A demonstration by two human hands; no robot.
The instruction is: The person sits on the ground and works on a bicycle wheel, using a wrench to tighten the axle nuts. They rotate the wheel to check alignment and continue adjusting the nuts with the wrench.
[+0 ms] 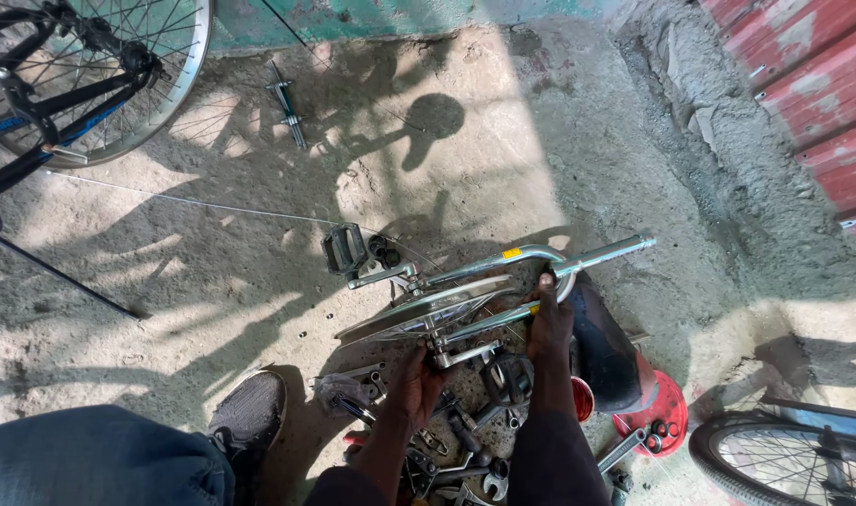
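Two hands are on a silver bicycle frame [503,267] that lies on its side on the rough concrete floor [503,159], near the bottom middle of my view. My right hand [548,323] is clamped around one of its shiny round tubes, just beside the bright curved rim of a small wheel [428,314] set in the frame. My left hand [414,384] is closed on a short metal part at the wheel's hub; I cannot tell exactly what it grips. The frame is smooth chromed tube with a small yellow sticker, and a dark blocky pedal [344,250] sticks out at its left end. Below the hands lies a heap of dull steel wrenches and small parts [465,459], partly in shadow. Just right of my right arm stands a red plastic container [662,412] with a black curved piece [601,347] leaning on it. My grey shoe [250,412] and blue denim knee [90,459] fill the lower left. A spoked wheel [119,75] sits at the top left corner, and another tyre [784,459] at the bottom right.
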